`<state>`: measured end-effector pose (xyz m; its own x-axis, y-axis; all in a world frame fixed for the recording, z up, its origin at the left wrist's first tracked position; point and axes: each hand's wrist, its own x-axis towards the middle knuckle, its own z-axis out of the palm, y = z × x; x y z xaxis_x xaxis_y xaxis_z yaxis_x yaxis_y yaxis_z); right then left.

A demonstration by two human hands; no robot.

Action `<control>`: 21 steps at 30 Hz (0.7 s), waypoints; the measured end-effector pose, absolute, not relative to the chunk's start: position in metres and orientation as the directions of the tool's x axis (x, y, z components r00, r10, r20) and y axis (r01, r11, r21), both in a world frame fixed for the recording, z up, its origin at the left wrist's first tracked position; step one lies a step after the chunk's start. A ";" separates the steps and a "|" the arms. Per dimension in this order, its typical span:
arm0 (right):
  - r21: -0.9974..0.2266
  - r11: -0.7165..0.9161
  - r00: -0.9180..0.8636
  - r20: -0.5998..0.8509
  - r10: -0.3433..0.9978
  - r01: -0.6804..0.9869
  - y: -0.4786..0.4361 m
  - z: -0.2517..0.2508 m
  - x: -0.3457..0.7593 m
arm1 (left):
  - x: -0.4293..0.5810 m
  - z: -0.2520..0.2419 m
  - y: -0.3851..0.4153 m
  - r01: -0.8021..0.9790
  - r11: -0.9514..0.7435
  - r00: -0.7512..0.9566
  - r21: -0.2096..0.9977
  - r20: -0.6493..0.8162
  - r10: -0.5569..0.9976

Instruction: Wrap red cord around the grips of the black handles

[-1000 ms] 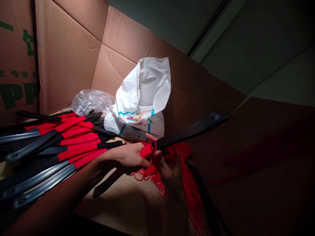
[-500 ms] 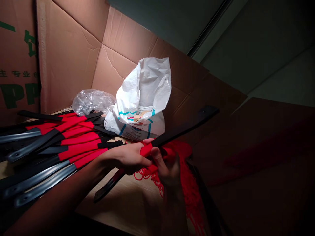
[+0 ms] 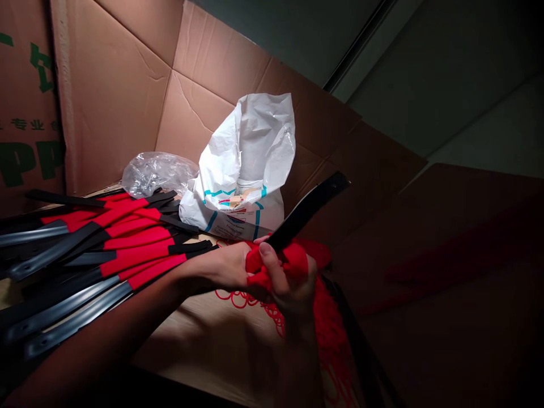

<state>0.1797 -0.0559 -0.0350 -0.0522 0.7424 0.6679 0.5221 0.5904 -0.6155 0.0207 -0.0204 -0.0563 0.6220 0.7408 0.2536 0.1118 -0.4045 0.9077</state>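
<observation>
A long black strip (image 3: 309, 211) with a small hole near its far end slants up to the right from my hands. My left hand (image 3: 232, 267) is closed round its lower part, where red fabric (image 3: 254, 259) wraps it. My right hand (image 3: 293, 286) is closed on a red fabric band (image 3: 296, 259) beside the strip, its thumb pressed near the strip's edge. Just how the band passes round the strip is hidden by my fingers. Below and right of my hands lies a heap of red looped fabric (image 3: 334, 328).
Several black strips with red middle sleeves (image 3: 140, 249) lie piled at the left. A white plastic bag (image 3: 266, 130) stands behind my hands, a crumpled clear bag (image 3: 157, 173) beside it. Cardboard walls (image 3: 123, 73) enclose the back of the wooden table (image 3: 187, 345).
The black strip has turned steeper, its far end moving left and up; its near end has gone from view. My right hand has shifted slightly, and the red band shows more clearly in it.
</observation>
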 end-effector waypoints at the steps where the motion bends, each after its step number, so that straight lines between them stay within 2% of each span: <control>1: -0.615 0.572 0.003 0.683 0.731 0.542 -0.056 -0.036 0.177 | 0.024 -0.058 -0.020 0.139 -0.408 0.557 0.902 0.269 0.786; 3: -0.647 0.543 0.053 0.667 0.743 0.535 -0.055 -0.038 0.175 | 0.030 -0.061 -0.022 0.192 -0.405 0.402 0.894 0.305 0.863; 5: -0.687 0.548 -0.035 0.608 0.793 0.477 -0.054 -0.039 0.181 | 0.033 -0.062 -0.024 0.222 -0.403 0.323 0.888 0.323 0.890; 7: -0.714 0.570 -0.148 0.564 0.812 0.406 -0.053 -0.038 0.188 | 0.030 -0.060 -0.024 0.207 -0.420 0.374 0.884 0.326 0.868; 9: -0.715 0.592 -0.160 0.579 0.799 0.371 -0.051 -0.038 0.193 | 0.026 -0.058 -0.022 0.167 -0.438 0.495 0.883 0.309 0.812; 11: -0.694 0.586 -0.060 0.622 0.780 0.418 -0.050 -0.038 0.191 | 0.026 -0.056 -0.022 0.149 -0.435 0.546 0.888 0.293 0.785; 13: -0.646 0.559 0.060 0.680 0.730 0.521 -0.051 -0.037 0.186 | 0.032 -0.058 -0.024 0.174 -0.416 0.461 0.893 0.300 0.835; 16: -0.585 0.579 0.000 0.704 0.711 0.568 -0.053 -0.035 0.184 | 0.042 -0.060 -0.028 0.211 -0.377 0.295 0.902 0.309 0.904; 18: -0.604 0.630 -0.145 0.656 0.741 0.487 -0.053 -0.034 0.188 | 0.039 -0.059 -0.028 0.185 -0.376 0.345 0.908 0.298 0.890; 21: -0.701 0.635 -0.219 0.598 0.771 0.324 -0.051 -0.035 0.197 | 0.025 -0.056 -0.022 0.089 -0.388 0.588 0.918 0.266 0.764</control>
